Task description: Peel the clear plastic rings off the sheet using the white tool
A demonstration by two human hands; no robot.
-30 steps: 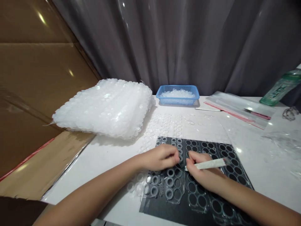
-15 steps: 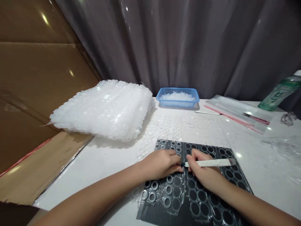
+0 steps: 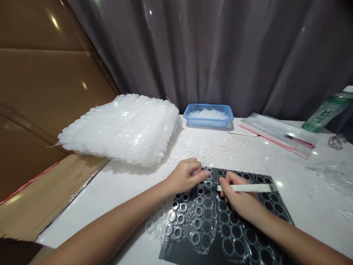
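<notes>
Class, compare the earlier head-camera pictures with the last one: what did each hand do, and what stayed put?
The left hand has moved toward the far edge of the black sheet, away from the right hand. The right hand still holds the white-handled tool. The blue basket and the clear ring stack stayed put.

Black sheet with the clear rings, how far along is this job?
Early, it seems: the blue basket holds only a small heap of clear pieces. In hand, the right hand works a white stick on the black sheet beside the left hand. Remaining: the big clear stack.
</notes>
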